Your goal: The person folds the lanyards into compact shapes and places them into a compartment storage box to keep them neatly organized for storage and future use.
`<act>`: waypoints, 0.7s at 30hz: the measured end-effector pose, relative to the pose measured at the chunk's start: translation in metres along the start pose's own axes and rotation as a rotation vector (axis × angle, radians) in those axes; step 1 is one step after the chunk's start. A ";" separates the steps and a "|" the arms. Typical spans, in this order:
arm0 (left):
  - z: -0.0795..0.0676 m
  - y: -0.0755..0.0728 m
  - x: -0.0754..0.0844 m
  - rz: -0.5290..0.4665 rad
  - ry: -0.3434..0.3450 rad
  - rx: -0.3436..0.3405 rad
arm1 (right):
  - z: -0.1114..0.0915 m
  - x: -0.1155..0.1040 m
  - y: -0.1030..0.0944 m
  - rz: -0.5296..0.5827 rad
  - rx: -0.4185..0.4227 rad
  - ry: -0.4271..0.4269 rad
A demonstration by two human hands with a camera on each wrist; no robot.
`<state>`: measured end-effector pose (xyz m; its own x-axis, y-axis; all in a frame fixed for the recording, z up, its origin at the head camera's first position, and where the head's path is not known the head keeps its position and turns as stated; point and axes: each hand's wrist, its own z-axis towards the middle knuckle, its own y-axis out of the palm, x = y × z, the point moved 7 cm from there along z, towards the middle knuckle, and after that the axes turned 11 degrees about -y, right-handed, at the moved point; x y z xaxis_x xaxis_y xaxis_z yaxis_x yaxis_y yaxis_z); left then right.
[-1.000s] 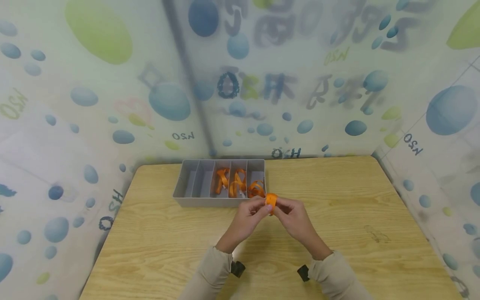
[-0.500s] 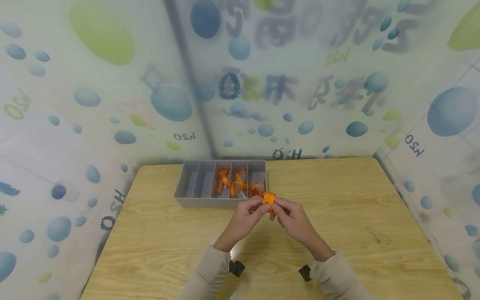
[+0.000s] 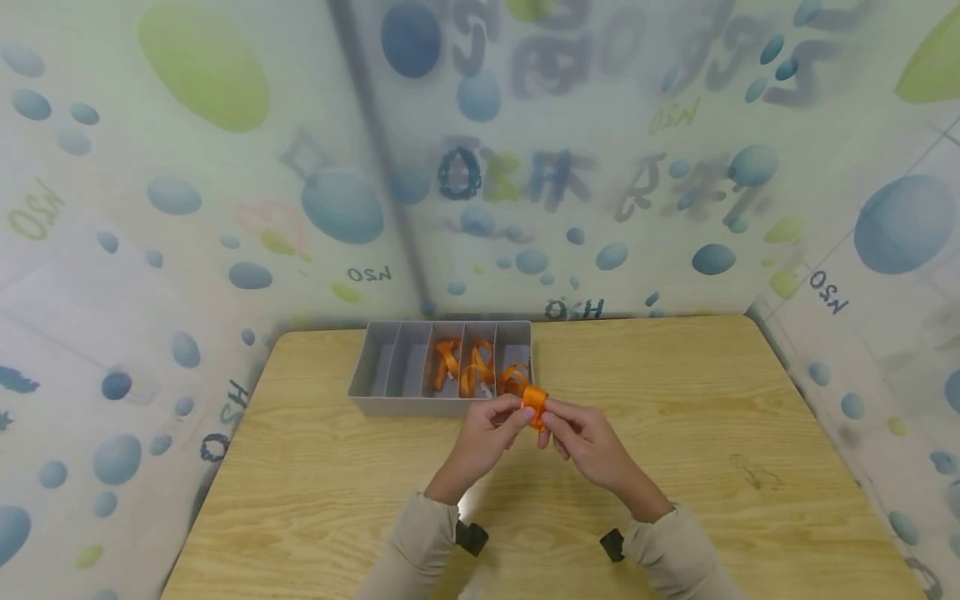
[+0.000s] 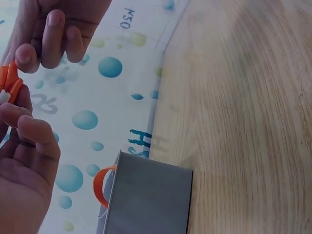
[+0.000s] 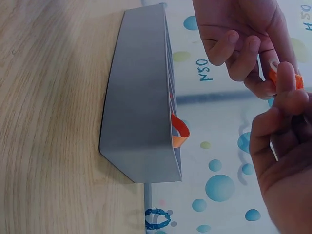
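Note:
An orange ribbon (image 3: 533, 402), wound into a short band, is raised above the table between both hands. My left hand (image 3: 480, 437) pinches its left side between thumb and fingers. The right hand (image 3: 592, 442) pinches the opposite side, thumb toward me. A small white piece shows at the ribbon (image 4: 10, 80) in both wrist views. Just beyond the hands stands a grey divided box (image 3: 420, 407). Orange ribbons (image 3: 477, 367) lie in its three right-hand compartments, and one loop (image 5: 180, 131) sticks up over the rim.
The wooden table (image 3: 675, 400) reaches back to a wall (image 3: 637, 167) printed with blue and green dots. More printed wall flanks it on the left and right. Dark straps (image 3: 472, 538) hang at the sleeve cuffs.
The ribbon has shifted slightly left and now tilts, its top leaning right. My hands have moved a little with it, still pinching it. The box has stayed in place.

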<state>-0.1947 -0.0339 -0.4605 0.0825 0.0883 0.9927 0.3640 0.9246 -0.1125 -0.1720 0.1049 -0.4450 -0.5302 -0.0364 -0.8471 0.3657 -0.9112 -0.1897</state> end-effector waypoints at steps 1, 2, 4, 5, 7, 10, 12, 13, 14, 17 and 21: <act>0.000 0.000 0.000 -0.006 0.000 0.000 | 0.000 -0.001 -0.001 -0.007 0.018 -0.008; 0.000 0.001 0.001 -0.010 0.002 -0.002 | 0.000 -0.002 -0.002 -0.011 0.039 -0.018; -0.001 0.001 0.000 -0.012 0.007 -0.006 | 0.000 -0.005 -0.004 -0.018 0.081 -0.042; -0.001 0.002 0.001 -0.013 0.012 -0.008 | 0.000 -0.005 -0.005 -0.019 0.103 -0.057; -0.001 0.002 0.001 -0.014 0.020 -0.016 | 0.000 -0.007 -0.007 -0.023 0.147 -0.083; -0.001 0.003 0.000 -0.021 0.021 -0.032 | -0.001 -0.006 -0.009 -0.020 0.209 -0.103; -0.001 0.002 0.000 -0.030 0.013 -0.041 | -0.002 -0.005 -0.011 -0.010 0.243 -0.107; -0.001 0.002 0.000 -0.034 0.007 -0.043 | -0.002 -0.005 -0.011 -0.004 0.258 -0.106; -0.001 0.002 -0.001 -0.036 0.000 -0.042 | -0.003 -0.004 -0.011 0.004 0.268 -0.104; 0.000 0.001 -0.003 -0.036 -0.014 -0.036 | -0.003 -0.003 -0.012 0.024 0.287 -0.097; 0.000 0.000 -0.004 -0.032 -0.025 -0.032 | -0.002 -0.002 -0.012 0.028 0.301 -0.089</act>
<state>-0.1953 -0.0344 -0.4646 0.0472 0.0680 0.9966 0.3953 0.9150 -0.0812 -0.1739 0.1168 -0.4425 -0.5929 -0.0868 -0.8006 0.1454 -0.9894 -0.0004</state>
